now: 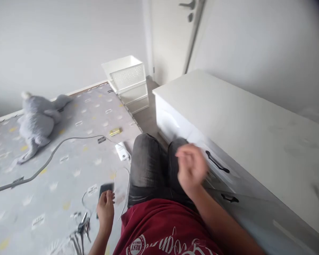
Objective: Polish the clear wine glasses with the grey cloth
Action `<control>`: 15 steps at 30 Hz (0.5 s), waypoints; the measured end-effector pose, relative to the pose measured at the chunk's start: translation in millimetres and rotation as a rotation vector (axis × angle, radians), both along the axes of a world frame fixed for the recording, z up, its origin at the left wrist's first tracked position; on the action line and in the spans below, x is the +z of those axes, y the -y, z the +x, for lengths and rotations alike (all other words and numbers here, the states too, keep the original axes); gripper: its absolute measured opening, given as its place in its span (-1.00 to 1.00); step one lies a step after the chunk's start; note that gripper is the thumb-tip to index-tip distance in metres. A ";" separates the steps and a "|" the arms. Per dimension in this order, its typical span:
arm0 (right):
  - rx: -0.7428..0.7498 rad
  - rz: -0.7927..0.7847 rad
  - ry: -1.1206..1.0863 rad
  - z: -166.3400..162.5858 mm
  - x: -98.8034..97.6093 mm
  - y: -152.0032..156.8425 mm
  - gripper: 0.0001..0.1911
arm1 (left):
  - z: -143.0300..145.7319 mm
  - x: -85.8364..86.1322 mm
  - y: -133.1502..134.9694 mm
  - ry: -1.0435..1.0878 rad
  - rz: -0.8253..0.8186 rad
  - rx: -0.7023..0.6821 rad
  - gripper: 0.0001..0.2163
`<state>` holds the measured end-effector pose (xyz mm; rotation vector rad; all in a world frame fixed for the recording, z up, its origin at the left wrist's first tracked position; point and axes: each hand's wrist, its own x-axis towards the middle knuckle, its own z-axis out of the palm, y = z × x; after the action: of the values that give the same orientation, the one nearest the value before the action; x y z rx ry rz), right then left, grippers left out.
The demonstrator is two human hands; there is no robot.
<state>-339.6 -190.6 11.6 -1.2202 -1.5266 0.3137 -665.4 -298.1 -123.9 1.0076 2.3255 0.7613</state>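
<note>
My left hand [105, 206] is over a dark phone [106, 186] on the bed, its fingers loosely bent and slightly apart. Whether the fingers touch the phone is hard to see. Beside this hand lies a bunch of keys [83, 226]. My right hand [191, 166] is raised above my right knee, near the drawer front, and smeared by motion. Its fingers look curled in; anything inside them is hidden. A white device [122, 151] with a cable lies by my left thigh, and a small yellow packet [115, 131] is just beyond it.
A grey plush toy [39, 118] sits on the patterned bed sheet [77, 173]. A grey cable [55, 150] crosses the sheet. White stacked baskets [127, 79] stand past the bed's corner. A white dresser [236, 124] with black handles borders my right side; a door [170, 35] is behind.
</note>
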 end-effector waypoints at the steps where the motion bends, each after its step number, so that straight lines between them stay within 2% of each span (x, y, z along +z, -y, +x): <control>1: 0.098 -0.057 -0.009 -31.5 -15.0 -10.2 -0.75 | -14.4 -14.3 4.4 -0.024 -0.045 0.009 -0.66; 3: 0.533 -0.274 0.046 -90.9 -48.5 -20.9 -0.80 | -33.7 -36.7 8.5 -0.063 -0.085 -0.062 -0.68; 5: 0.781 -0.398 0.219 -138.7 -82.0 -19.2 -0.82 | -44.5 -52.2 8.3 -0.190 -0.100 -0.068 -0.64; 7: 1.007 -0.414 0.438 -169.3 -110.0 -9.9 -0.83 | -53.5 -64.6 8.4 -0.399 -0.198 0.045 -0.48; 9: 1.125 -0.372 0.675 -183.3 -129.3 0.1 -0.84 | -64.9 -76.5 11.8 -0.422 -0.366 0.061 -0.35; 11: 1.163 -0.315 0.848 -185.8 -139.9 5.8 -0.83 | -78.0 -87.8 18.2 -0.374 -0.483 0.014 -0.33; 15: 1.122 -0.299 0.928 -183.2 -144.5 4.7 -0.82 | -97.0 -102.1 29.0 -0.302 -0.539 -0.043 -0.39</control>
<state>-522.7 -195.3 -132.9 -0.5700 -3.0012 0.7816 -762.4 -327.0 -226.1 0.9617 2.5411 -0.0565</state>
